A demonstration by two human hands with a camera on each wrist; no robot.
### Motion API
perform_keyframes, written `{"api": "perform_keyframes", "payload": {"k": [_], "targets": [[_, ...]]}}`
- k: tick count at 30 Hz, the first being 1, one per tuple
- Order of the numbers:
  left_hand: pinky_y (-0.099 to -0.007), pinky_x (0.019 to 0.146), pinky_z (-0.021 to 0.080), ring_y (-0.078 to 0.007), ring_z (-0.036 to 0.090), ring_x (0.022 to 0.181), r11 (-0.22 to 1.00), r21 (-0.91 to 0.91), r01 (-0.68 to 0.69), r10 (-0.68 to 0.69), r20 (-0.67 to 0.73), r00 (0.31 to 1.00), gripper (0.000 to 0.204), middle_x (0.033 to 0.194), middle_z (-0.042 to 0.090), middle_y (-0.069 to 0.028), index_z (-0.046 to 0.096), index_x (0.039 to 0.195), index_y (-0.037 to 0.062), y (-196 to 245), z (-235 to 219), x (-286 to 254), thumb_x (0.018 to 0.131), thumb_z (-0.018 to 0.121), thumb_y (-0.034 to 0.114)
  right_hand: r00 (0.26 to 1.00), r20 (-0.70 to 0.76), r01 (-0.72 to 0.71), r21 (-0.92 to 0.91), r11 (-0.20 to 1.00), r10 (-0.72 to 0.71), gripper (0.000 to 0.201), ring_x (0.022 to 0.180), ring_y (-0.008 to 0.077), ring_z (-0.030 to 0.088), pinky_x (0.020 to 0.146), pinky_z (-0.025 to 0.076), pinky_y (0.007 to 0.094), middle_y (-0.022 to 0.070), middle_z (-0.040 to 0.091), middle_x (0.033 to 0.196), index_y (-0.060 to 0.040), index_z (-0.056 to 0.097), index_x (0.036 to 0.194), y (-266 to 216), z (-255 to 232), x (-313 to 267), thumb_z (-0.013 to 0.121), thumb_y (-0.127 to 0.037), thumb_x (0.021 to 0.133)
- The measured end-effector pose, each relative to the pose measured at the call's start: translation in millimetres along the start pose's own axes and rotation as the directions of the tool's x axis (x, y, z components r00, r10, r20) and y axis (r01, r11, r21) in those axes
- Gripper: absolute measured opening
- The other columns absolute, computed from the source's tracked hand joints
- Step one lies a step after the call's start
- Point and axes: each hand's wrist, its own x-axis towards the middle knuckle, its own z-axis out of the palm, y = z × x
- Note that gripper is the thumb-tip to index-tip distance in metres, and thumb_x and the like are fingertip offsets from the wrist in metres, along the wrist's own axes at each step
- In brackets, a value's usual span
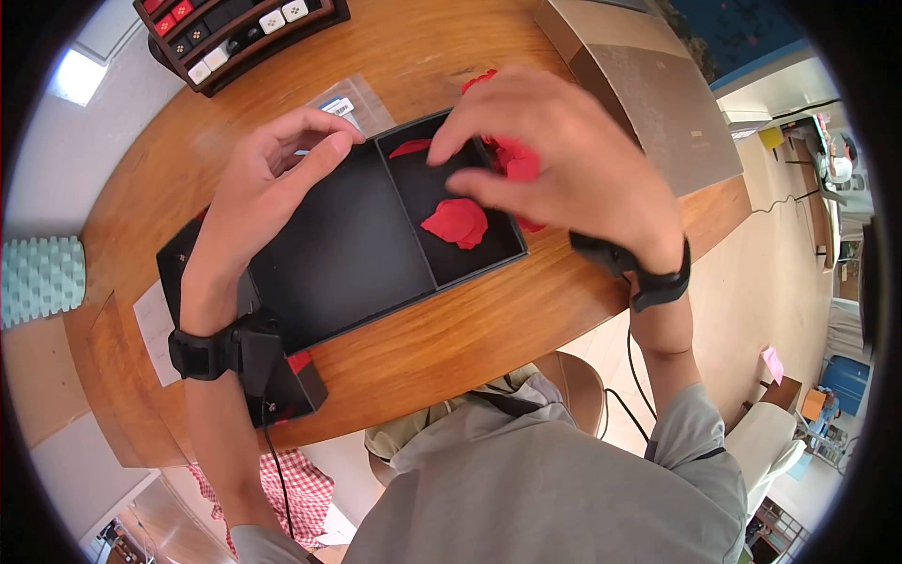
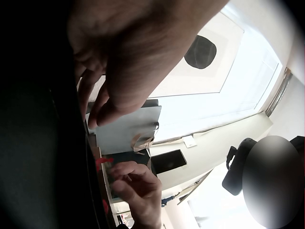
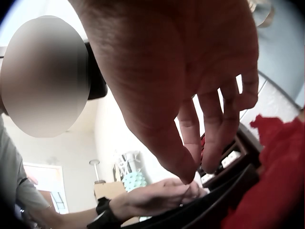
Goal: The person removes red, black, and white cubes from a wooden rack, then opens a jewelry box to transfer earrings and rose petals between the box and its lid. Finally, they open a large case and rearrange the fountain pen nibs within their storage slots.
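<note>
A black box (image 1: 340, 249) with a thin divider sits on the table. In its right compartment lie red petal-like pieces (image 1: 456, 224), with a thin red strip (image 1: 410, 148) near the back wall. My left hand (image 1: 272, 179) pinches the far rim by the divider, thumb and index finger close together; in the left wrist view its fingertips (image 2: 97, 119) meet that rim. Above the right compartment hovers my right hand (image 1: 564, 155), blurred, thumb and fingers apart and nothing between them. More red pieces (image 1: 515, 160) show beyond the box's right wall, partly behind this hand.
A clear plastic bag (image 1: 366, 103) with a label lies behind the box. A brown cardboard box (image 1: 658, 113) stands at the right, and a dark rack of small red, black and white blocks (image 1: 249, 38) at the back left. A black-and-red object (image 1: 301, 390) sits at the front edge.
</note>
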Motion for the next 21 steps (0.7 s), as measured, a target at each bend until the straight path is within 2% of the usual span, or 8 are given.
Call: {"api": "perform_keyframes", "payload": {"k": [2,3,6,9,13,15,19,21], "targets": [[-0.0255,0.100,0.044,-0.0092,0.061,0.109,1.000,0.002,-0.003,0.003,-0.001,1.000,0.022,0.110,0.069,-0.0006,0.068,0.112,0.0032,-0.5,0.4,-0.4,0.105,0.064,0.024,0.998,0.060,0.046,-0.169,0.985,-0.036,0.024,0.105,0.0281,0.064,0.094,0.052,0.0407,0.0069,0.072,0.101,-0.0091,0.074,0.100,-16.8,11.5,-5.6,0.082,-0.011,0.076],[-0.0255,0.100,0.044,-0.0093,0.061,0.109,1.000,0.004,-0.008,0.008,-0.004,1.000,0.022,0.110,0.069,-0.0007,0.068,0.112,0.0032,-0.5,0.6,-0.2,0.105,0.064,0.024,0.995,0.099,-0.002,-0.220,0.975,0.025,0.029,0.108,0.0278,0.061,0.097,0.048,0.0424,0.0049,0.071,0.101,-0.0103,0.074,0.101,-22.2,15.1,-8.3,0.082,-0.013,0.073],[-0.0256,0.100,0.045,-0.0096,0.062,0.109,1.000,0.022,-0.017,0.018,-0.012,1.000,0.022,0.110,0.069,-0.0010,0.068,0.113,0.0029,2.1,1.5,-1.0,0.105,0.064,0.024,0.971,0.192,-0.060,-0.373,0.926,0.140,0.031,0.109,0.0258,0.059,0.099,0.045,0.0407,0.0034,0.071,0.100,-0.0117,0.074,0.102,-31.7,17.4,-9.4,0.084,-0.016,0.073],[-0.0257,0.099,0.045,-0.0100,0.062,0.109,1.000,0.027,-0.008,0.008,-0.003,1.000,0.023,0.110,0.069,-0.0012,0.068,0.113,0.0026,0.8,0.9,-0.3,0.105,0.064,0.023,0.977,0.183,-0.024,-0.419,0.908,0.110,0.030,0.110,0.0241,0.056,0.100,0.041,0.0393,0.0018,0.071,0.099,-0.0128,0.073,0.101,-36.2,23.7,-13.1,0.084,-0.017,0.074],[-0.0256,0.100,0.045,-0.0100,0.062,0.109,1.000,0.005,-0.015,0.015,-0.001,1.000,0.023,0.110,0.069,-0.0015,0.068,0.113,0.0026,1.7,1.6,0.1,0.105,0.064,0.023,0.969,0.220,-0.007,-0.441,0.897,0.116,0.026,0.110,0.0239,0.055,0.100,0.039,0.0392,0.0010,0.071,0.098,-0.0127,0.073,0.101,-35.3,25.2,-14.5,0.082,-0.015,0.077],[-0.0255,0.099,0.045,-0.0098,0.062,0.109,1.000,0.020,-0.015,0.015,-0.003,1.000,0.023,0.110,0.069,-0.0013,0.068,0.113,0.0026,2.8,1.5,-0.9,0.105,0.064,0.023,0.988,0.158,0.040,-0.258,0.965,0.002,0.017,0.101,0.0247,0.056,0.094,0.040,0.0375,0.0048,0.069,0.085,-0.0081,0.074,0.096,-22.7,30.6,-17.0,0.075,-0.007,0.078],[-0.0255,0.099,0.046,-0.0096,0.062,0.108,0.999,0.022,-0.039,0.039,0.001,0.999,0.022,0.110,0.069,-0.0011,0.068,0.113,0.0026,0.2,0.7,-0.2,0.105,0.064,0.023,0.986,0.165,0.052,-0.221,0.974,-0.015,0.016,0.101,0.0251,0.056,0.095,0.041,0.0379,0.0052,0.069,0.087,-0.0075,0.075,0.095,-17.1,29.4,-13.0,0.074,-0.006,0.079],[-0.0253,0.098,0.046,-0.0092,0.062,0.108,0.998,0.028,-0.058,0.058,0.004,0.998,0.022,0.110,0.069,-0.0007,0.068,0.113,0.0026,0.6,1.5,0.2,0.105,0.063,0.023,0.999,0.043,0.024,-0.316,0.949,-0.011,0.012,0.101,0.0251,0.057,0.095,0.042,0.0385,0.0054,0.069,0.089,-0.0073,0.076,0.092,-18.2,30.2,-6.9,0.073,-0.005,0.081]]}}
